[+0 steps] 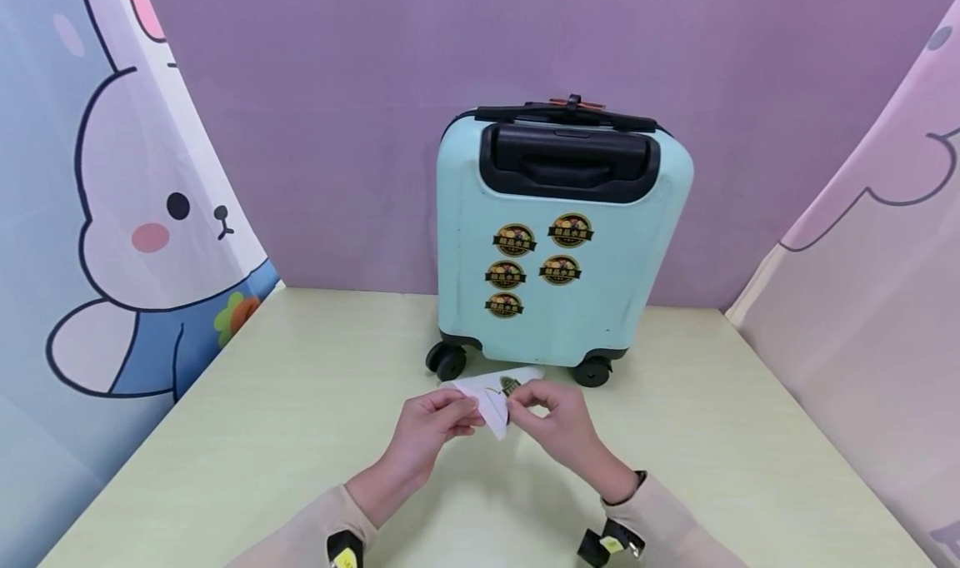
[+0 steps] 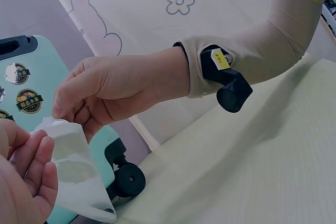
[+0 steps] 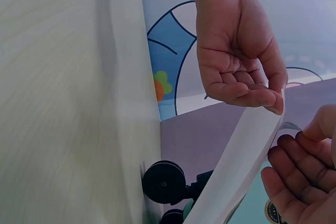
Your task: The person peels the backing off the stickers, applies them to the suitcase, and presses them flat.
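Note:
A white sticker sheet (image 1: pixel 491 395) is held between the two hands, just in front of the suitcase. My left hand (image 1: pixel 437 422) pinches its near left edge between thumb and fingers. Opposite it, my right hand (image 1: pixel 557 422) pinches the edge of a dark round sticker (image 1: pixel 510 385) on the sheet; in the right wrist view a thin see-through edge (image 3: pixel 290 126) shows at the right fingertips. Behind stands the upright mint-green suitcase (image 1: pixel 585 318), with several black-and-gold oval stickers (image 1: pixel 571 230) on its front. The right fingertips partly cover the sticker being pinched.
The suitcase rests on black wheels (image 1: pixel 592 372) on a pale wooden table (image 1: pixel 300 435). A purple backdrop (image 1: pixel 337 135) rises behind it. Cartoon-printed cloths (image 1: pixel 172 260) hang at both sides. Small black cameras (image 1: pixel 600 545) are strapped at the wrists.

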`<state>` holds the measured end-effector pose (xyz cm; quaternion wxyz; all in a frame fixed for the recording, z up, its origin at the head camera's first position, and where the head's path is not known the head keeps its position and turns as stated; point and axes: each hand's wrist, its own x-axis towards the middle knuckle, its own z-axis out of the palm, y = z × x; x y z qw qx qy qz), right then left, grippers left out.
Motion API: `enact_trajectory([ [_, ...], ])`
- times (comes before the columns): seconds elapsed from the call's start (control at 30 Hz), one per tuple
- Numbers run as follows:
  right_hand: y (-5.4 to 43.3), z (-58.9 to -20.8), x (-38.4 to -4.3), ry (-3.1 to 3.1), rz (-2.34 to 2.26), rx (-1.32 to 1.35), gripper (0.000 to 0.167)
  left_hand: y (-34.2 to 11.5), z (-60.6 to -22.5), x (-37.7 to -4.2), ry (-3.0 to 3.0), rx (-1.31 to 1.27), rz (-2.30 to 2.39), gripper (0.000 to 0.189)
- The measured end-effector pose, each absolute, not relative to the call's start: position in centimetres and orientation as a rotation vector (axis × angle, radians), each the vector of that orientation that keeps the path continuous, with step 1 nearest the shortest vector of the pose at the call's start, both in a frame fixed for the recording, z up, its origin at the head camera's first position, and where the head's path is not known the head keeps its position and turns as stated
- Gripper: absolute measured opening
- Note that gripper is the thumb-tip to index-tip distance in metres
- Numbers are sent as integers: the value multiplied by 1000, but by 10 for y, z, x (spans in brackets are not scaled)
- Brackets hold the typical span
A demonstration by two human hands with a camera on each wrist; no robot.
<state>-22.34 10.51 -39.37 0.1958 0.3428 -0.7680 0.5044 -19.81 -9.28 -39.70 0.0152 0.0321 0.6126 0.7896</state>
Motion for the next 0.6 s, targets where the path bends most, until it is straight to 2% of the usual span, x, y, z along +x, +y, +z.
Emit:
enact_trajectory([
  [0.27,106,-390,-223,-2245,1564,847,12,-96,-399,-199,1894,96,2467,7],
  [0.6,111,-390,-227,-2302,1829,808,5,-100,-399,-198,1889,71,2450,10],
])
